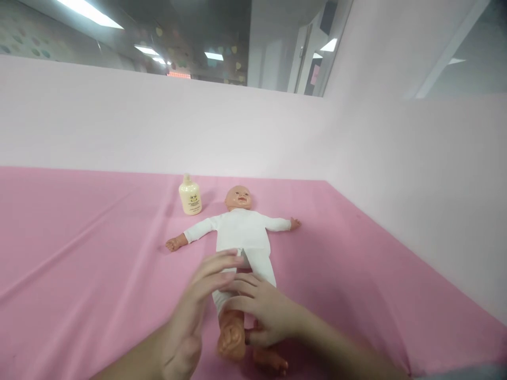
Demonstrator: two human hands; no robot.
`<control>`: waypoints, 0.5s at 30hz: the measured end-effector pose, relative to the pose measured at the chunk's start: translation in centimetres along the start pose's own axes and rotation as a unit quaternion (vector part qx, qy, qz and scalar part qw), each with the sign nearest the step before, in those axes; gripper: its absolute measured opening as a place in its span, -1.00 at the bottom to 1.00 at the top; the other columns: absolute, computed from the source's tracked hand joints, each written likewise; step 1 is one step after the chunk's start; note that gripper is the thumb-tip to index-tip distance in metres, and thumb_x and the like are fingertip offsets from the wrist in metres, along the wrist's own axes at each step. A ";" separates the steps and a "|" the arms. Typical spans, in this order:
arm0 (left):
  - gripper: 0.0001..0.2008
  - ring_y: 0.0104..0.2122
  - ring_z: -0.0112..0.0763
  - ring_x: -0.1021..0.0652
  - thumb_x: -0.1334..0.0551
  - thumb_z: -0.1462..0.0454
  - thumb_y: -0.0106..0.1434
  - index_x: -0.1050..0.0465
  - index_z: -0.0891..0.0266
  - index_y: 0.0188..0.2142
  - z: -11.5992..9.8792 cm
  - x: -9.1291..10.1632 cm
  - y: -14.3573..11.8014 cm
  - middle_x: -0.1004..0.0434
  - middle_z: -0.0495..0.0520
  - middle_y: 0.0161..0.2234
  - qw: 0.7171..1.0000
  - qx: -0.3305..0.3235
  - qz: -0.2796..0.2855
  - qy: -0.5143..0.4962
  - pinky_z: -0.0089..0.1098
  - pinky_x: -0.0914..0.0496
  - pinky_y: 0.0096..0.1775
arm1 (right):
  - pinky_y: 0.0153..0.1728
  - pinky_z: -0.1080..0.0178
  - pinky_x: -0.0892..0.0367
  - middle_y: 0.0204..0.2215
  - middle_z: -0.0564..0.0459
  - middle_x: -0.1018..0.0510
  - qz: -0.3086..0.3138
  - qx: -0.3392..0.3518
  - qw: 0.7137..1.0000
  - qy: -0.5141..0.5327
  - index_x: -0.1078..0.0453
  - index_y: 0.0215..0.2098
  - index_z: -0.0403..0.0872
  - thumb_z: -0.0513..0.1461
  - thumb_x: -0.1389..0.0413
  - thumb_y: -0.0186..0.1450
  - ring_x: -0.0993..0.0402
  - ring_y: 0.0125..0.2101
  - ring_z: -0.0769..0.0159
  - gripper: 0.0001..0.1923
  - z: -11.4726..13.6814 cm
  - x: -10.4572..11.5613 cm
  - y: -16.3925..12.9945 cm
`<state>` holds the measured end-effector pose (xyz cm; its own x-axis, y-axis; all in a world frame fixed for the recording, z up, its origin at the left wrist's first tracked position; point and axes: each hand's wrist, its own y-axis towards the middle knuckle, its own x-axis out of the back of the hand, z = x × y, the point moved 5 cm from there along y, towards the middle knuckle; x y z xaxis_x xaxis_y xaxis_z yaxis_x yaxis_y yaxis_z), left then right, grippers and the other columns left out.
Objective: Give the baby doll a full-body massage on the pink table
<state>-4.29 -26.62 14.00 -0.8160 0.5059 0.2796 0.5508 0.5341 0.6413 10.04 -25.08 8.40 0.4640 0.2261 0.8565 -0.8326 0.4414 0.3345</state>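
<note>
A baby doll [242, 232] in white clothes lies on its back on the pink cloth, arms spread, head away from me. My right hand [264, 311] rests on the doll's lower legs, thumb against one bare foot [230, 338]. Just left of the legs, my left hand [194, 314] hovers with fingers stretched out and apart, its fingertips near the doll's hip; it holds nothing. The doll's other foot [271, 361] sticks out below my right hand. A small cream bottle [190, 196] stands upright beside the doll's head, on its left.
The pink cloth [79, 248] covers the whole surface, with folds running across its left part. Pale pink walls [415, 184] close it in at the back and on the right. Ceiling lights show above the back wall.
</note>
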 end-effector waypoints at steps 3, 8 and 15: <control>-0.46 0.18 -0.08 -0.30 0.00 -0.08 0.38 -0.21 0.11 0.22 1.3 -0.9 0.0 -0.33 0.20 0.13 0.996 -0.045 0.053 0.060 -0.05 -0.20 0.22 | 0.20 0.04 -0.14 0.16 -0.02 -0.41 -0.018 -0.019 0.999 -0.033 -0.29 0.16 0.00 0.00 -0.09 0.30 -0.18 0.22 0.13 -0.48 -0.2 -0.3 0.2; -0.50 0.09 -0.15 -0.40 -0.22 -0.11 0.25 -0.32 0.14 0.03 4.1 -1.9 -1.3 -0.43 0.19 0.02 0.978 -0.075 0.112 0.161 -0.15 -0.25 0.20 | 0.04 0.08 -0.27 0.05 0.06 -0.50 0.005 -0.062 0.990 -0.128 -0.32 0.11 0.06 -0.04 -0.03 0.39 -0.30 0.08 0.18 -0.63 -0.3 -1.6 0.6; -0.95 0.10 -0.31 -0.42 -0.26 0.28 0.31 -0.43 0.14 -0.21 5.4 -2.0 -3.8 -0.51 0.06 -0.01 0.933 -0.122 0.124 0.316 -0.22 -0.17 0.27 | 0.06 0.13 -0.25 0.09 0.06 -0.49 0.009 -0.010 0.990 -0.139 -0.33 0.07 0.00 -0.04 0.01 0.44 -0.25 0.12 0.21 -0.68 -0.5 -1.9 -0.4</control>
<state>-3.76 -26.01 7.14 -0.6515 0.0528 0.7568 0.7431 0.2451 0.6227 9.60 -25.24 6.45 0.3451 -0.0117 0.9385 -0.8328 0.4572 0.3120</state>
